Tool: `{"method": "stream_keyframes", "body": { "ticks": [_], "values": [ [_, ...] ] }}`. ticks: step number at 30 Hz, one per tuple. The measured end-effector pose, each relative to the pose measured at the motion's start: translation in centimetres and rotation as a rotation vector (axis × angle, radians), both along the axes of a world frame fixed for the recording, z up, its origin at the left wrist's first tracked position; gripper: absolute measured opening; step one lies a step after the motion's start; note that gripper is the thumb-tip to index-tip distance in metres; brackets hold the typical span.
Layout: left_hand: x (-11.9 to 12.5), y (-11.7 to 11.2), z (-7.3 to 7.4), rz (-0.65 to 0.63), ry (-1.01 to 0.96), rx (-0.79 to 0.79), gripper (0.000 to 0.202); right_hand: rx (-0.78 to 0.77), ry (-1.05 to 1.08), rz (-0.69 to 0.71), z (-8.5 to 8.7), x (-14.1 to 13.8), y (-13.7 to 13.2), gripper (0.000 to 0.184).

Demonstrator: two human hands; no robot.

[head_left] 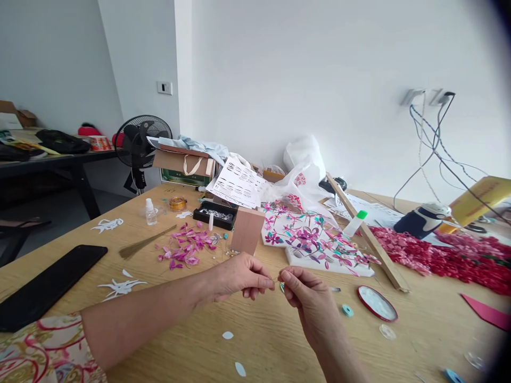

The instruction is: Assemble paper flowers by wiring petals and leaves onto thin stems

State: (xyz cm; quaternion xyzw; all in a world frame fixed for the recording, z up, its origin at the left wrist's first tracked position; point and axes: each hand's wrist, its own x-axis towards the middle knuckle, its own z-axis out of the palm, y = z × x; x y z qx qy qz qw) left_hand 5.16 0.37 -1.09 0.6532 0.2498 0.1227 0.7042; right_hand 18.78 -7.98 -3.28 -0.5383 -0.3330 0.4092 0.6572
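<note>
My left hand (pixel 241 276) and my right hand (pixel 307 298) meet over the wooden table (pixel 279 346), fingertips almost touching. Both pinch something very small and thin between thumb and forefinger, perhaps a fine wire; I cannot make it out. A small teal piece peeks out just under my right fingers. Behind my hands stands a small wooden block (pixel 247 230), with loose pink petals (pixel 186 249) to its left. A white foam board (pixel 319 247) stuck with pink and teal flowers lies to its right.
A black phone (pixel 43 287) lies at the left, white paper cut-outs (pixel 120 287) near it. A round red-rimmed lid (pixel 377 303), a teal spool (pixel 347 310), a wooden slat (pixel 371 242), a heap of red flowers (pixel 447 258), a small bottle (pixel 150 211) and a black tray (pixel 215 215) surround the work spot.
</note>
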Motion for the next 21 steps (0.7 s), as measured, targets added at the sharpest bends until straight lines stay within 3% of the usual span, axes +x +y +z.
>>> {"method": "stream_keyframes", "body": {
  "ticks": [13, 21],
  "values": [
    [-1.1, -1.9, -1.4, 0.210, -0.233, -0.233, 0.022, 0.043, 0.040, -0.085, -0.6, -0.1, 0.1, 0.023],
    [-1.4, -2.5, -1.5, 0.305, -0.275, -0.184, 0.025, 0.107, 0.037, -0.170, -0.5, -0.5, 0.0, 0.019]
  ]
}}
